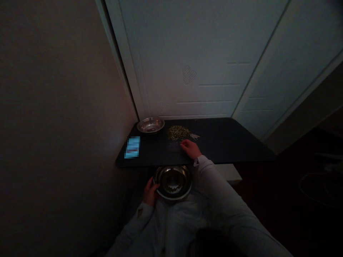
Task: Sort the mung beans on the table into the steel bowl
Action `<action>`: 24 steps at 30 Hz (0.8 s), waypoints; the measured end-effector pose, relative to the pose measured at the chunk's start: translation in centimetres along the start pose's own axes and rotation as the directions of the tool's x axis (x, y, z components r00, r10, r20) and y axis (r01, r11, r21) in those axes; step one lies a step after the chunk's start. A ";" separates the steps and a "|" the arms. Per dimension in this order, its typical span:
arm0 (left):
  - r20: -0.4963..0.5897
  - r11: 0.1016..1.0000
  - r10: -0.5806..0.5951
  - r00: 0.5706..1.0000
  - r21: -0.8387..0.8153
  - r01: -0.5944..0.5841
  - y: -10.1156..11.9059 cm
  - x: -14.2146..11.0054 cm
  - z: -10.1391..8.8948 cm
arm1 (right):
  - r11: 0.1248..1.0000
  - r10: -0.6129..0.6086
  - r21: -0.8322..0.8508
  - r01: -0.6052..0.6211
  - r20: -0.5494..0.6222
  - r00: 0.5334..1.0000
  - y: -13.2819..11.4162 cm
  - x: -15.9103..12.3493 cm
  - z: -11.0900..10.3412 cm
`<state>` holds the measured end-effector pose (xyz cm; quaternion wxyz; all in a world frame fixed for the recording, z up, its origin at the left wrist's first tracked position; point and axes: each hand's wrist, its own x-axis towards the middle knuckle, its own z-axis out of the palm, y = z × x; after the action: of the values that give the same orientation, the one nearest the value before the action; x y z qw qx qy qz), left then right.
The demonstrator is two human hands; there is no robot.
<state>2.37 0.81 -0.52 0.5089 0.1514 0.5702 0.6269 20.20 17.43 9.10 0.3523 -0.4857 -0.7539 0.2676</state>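
Note:
My left hand grips the left rim of a shiny metal bowl, with the thumb over the edge. The bowl is at my lap, just below the table's front edge, and a few small bits lie in its bottom. Over the dark table, my right hand has its fingers drawn together; what they hold, if anything, is hidden. Beside its fingertips lies a faint, clear flat thing, too dim to name. Just beyond is a heap of small yellow-green grains or beans, with several thin whitish pieces at its right end.
A second metal bowl stands at the table's back left corner. In front of it a bright, blurred-out screen or card lies near the left edge. A wall rises at left, a white panelled door behind. The room is dim.

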 end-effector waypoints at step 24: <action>0.007 0.990 0.109 0.994 0.090 -0.109 -0.5 0.7 -0.6 | 0.998 -0.023 -0.052 0.031 0.153 0.988 -0.8 -2.0 0.5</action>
<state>1.86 0.95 -1.43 0.4669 0.2058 0.5883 0.6273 19.92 15.31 8.81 0.2839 -0.4630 -0.7921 0.2786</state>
